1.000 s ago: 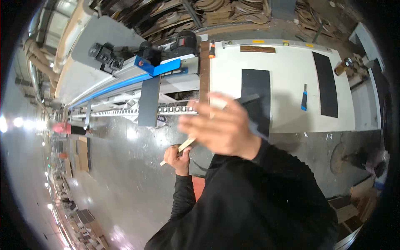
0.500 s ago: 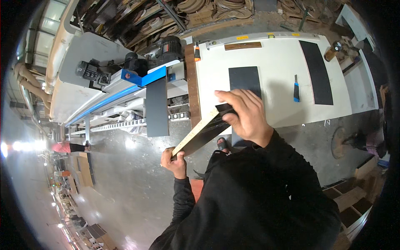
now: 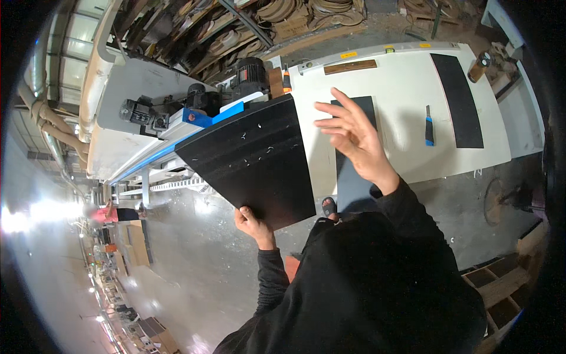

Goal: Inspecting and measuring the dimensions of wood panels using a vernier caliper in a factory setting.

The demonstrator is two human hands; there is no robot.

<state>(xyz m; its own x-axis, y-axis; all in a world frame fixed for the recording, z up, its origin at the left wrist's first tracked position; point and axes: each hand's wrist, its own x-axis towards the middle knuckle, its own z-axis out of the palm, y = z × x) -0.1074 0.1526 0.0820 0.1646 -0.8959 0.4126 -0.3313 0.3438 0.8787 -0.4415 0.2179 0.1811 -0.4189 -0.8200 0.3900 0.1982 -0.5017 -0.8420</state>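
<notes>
My left hand grips the near edge of a black panel, thumb on top of its face. The panel is tilted, its broad dark face turned up, with small pale shavings scattered on it. My right hand is off the panel, fingers spread in the air above the white worktable. Beneath that hand a dark grey strip lies partly on the table. A blue-handled utility knife rests to the right of it, and another black strip lies farther right.
A long level and a brown wood strip lie along the table's far edge. An orange-handled knife is at its far left corner, a brown bottle at the far right. A machine with motors stands left; a person is far off.
My right hand has let go of the panel and opened. The panel has turned from edge-on to showing its broad black face, with my left hand still holding it.
</notes>
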